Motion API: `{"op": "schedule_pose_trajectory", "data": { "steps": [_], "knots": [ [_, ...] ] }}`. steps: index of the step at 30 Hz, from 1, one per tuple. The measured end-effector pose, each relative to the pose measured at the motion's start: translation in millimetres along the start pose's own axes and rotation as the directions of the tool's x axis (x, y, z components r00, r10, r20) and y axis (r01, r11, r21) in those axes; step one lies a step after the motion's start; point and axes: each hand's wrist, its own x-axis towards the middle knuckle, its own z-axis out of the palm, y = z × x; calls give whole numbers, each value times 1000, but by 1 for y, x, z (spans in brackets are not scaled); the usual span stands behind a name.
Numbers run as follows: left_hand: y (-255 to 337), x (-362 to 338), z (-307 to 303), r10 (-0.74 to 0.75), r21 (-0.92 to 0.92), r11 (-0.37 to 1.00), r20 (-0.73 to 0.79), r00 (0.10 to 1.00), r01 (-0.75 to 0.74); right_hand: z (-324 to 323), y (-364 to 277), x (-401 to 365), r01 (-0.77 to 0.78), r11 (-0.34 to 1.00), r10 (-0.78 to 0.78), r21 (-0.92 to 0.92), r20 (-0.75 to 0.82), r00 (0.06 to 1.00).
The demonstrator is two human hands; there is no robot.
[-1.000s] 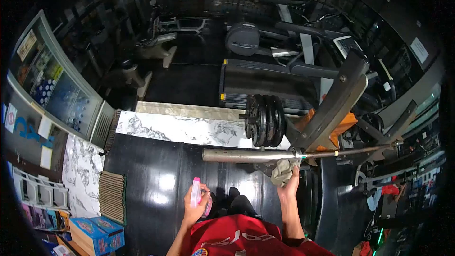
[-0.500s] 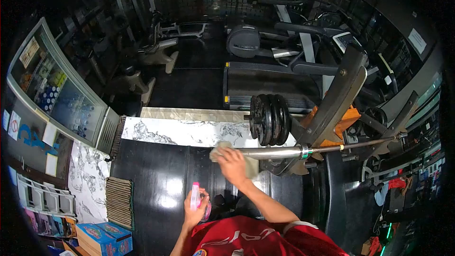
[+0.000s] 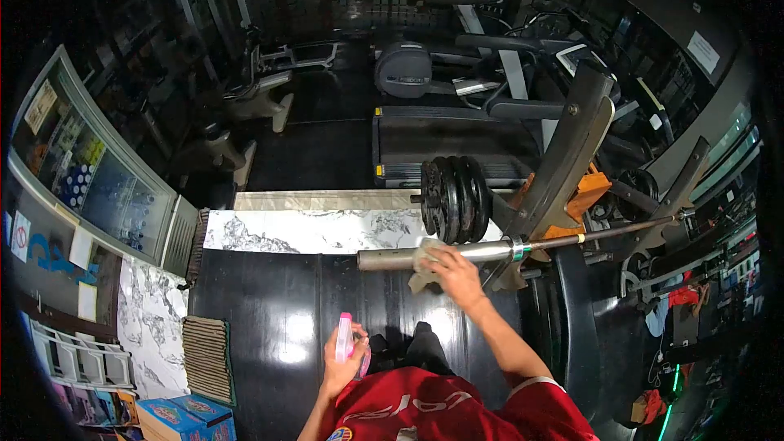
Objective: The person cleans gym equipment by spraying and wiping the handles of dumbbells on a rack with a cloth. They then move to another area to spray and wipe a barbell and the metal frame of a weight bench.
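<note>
A steel barbell (image 3: pixel 384 260) reaches from the middle of the view out to the right, its bare sleeve end pointing left. Wrapped over that sleeve is a light beige cloth (image 3: pixel 421 279), pressed down by my right hand (image 3: pixel 454 273). The cloth hangs below the bar on its near side. Lower down, close to my red shirt, my left hand (image 3: pixel 341 363) grips a pink and white spray bottle (image 3: pixel 345 336), held upright with its pink top showing. The bottle stays apart from the bar.
Black weight plates (image 3: pixel 454 199) sit on a peg just behind the bar, beside the slanted rack upright (image 3: pixel 567 159). A treadmill (image 3: pixel 453 143) stands farther back. On the left are a drinks fridge (image 3: pixel 106 167), a striped mat (image 3: pixel 206 359) and blue boxes (image 3: pixel 184 418).
My right hand and the cloth have slid right along the sleeve, away from its end, which is now uncovered. My left hand still holds the spray bottle in nearly the same place.
</note>
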Motion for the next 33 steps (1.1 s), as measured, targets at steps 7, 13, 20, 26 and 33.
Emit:
{"op": "schedule_pose_trajectory", "data": {
  "steps": [7, 13, 20, 26, 33],
  "knots": [
    [-19, 5, 2, -38, 58, 998, 105, 994, 32, -51, 73, -46, -339, 933, 312, -122, -194, 930],
    [-10, 22, 25, -8, 127, 991, 295, 956, -31, -22, 35, -44, -432, 899, 438, 73, -201, 876],
    [-9, 43, 57, -45, 82, 997, 438, 898, 9, -22, -30, -49, -82, -418, 774, 905, 402, 489],
    [-5, 57, 75, 95, 31, 992, 449, 889, -122, 0, -3, -92, 453, -686, 724, 569, 477, 498],
    [15, 78, 102, 184, -128, 982, 523, 832, -136, -48, 8, -86, 529, -741, 670, 413, 487, 560]
  ]
}}
